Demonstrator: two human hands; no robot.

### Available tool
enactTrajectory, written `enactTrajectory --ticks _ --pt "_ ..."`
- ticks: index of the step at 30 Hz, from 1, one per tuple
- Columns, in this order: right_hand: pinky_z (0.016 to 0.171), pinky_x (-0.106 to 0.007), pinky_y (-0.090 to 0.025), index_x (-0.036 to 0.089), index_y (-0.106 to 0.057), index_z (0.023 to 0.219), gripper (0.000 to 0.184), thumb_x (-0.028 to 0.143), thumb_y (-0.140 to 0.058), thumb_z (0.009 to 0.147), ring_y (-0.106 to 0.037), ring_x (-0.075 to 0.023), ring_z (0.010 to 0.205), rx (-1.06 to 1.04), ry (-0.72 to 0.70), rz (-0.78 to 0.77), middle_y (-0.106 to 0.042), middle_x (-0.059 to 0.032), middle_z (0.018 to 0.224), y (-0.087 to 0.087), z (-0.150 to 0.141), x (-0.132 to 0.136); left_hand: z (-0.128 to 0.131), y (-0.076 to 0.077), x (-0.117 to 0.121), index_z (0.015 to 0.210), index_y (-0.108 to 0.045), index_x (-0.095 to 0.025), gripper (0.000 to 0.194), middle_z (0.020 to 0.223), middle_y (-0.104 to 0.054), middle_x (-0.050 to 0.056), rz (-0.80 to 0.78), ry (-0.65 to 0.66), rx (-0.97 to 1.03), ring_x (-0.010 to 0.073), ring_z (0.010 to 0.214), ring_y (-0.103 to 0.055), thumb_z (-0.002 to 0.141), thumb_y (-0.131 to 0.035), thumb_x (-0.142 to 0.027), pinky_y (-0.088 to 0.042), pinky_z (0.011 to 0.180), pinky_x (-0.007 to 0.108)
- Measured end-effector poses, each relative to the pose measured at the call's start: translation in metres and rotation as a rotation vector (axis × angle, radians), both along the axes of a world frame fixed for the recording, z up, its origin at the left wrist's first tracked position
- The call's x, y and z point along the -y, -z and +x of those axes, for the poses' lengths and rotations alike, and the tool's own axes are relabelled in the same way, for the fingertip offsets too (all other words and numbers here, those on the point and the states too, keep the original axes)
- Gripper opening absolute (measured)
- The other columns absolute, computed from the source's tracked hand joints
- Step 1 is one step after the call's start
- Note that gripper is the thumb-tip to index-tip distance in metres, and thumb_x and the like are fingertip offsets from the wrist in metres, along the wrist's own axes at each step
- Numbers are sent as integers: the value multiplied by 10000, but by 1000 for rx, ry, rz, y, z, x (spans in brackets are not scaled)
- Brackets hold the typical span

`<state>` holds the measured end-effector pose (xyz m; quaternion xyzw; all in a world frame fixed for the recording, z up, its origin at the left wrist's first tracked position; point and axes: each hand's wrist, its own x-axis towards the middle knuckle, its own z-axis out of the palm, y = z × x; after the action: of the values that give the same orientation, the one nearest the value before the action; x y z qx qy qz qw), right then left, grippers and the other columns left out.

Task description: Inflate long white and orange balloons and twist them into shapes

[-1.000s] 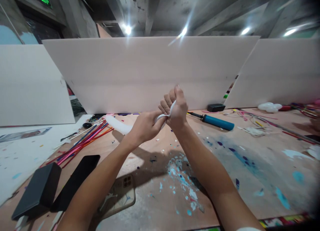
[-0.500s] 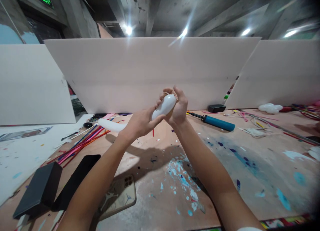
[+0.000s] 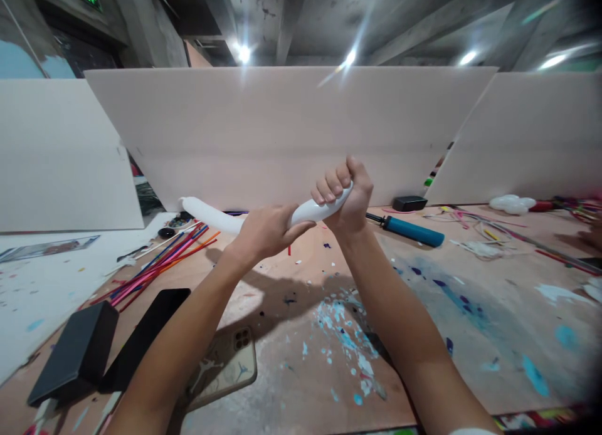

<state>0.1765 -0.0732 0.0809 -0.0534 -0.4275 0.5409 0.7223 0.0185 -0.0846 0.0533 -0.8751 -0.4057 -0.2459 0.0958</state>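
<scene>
A long, thin white balloon (image 3: pixel 209 215) is held in the air above the table, running from the left across both hands. My left hand (image 3: pixel 263 230) is wrapped around its middle, thumb along the near side. My right hand (image 3: pixel 347 193) is closed around the balloon's right end, with its fingers curled over the top. Between the hands a short stretch of balloon shows, bent slightly upward to the right. The far left end points free, with a small tip. What lies inside my right fist is hidden.
Behind the hands stands a pale board (image 3: pixel 282 128). A blue balloon pump (image 3: pixel 414 231) lies to the right, near a black box (image 3: pixel 409 203). Uninflated balloons (image 3: pixel 155 266), a black power bank (image 3: pixel 75 353) and a phone (image 3: pixel 226 366) lie left on the paint-spotted table (image 3: pixel 301 385).
My right hand has moved slightly right and closed into a fist around the balloon. The balloon's bent end has straightened out, and its left end has risen.
</scene>
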Motion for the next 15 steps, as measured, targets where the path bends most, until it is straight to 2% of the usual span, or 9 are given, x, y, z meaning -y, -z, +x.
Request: enactTrajectory --ticks 6,15 --pt "268 -190 -290 212 -213 475 639 556 -609 840 -248 -51 283 28 -26 29 -221 80 371 0 -4 1 1 0 4 972 -630 -179 417 806 -709 76 47 30 -19 211 680 -633 953 -398 -526 -298 574 293" --pt "259 -172 -216 205 -178 477 649 487 -634 842 -195 -37 274 36 -44 4 -188 90 363 5 -11 -2 1 3 2 993 -642 -170 405 791 -705 89 94 -20 -90 221 660 -637 958 -392 -487 -314 566 300"
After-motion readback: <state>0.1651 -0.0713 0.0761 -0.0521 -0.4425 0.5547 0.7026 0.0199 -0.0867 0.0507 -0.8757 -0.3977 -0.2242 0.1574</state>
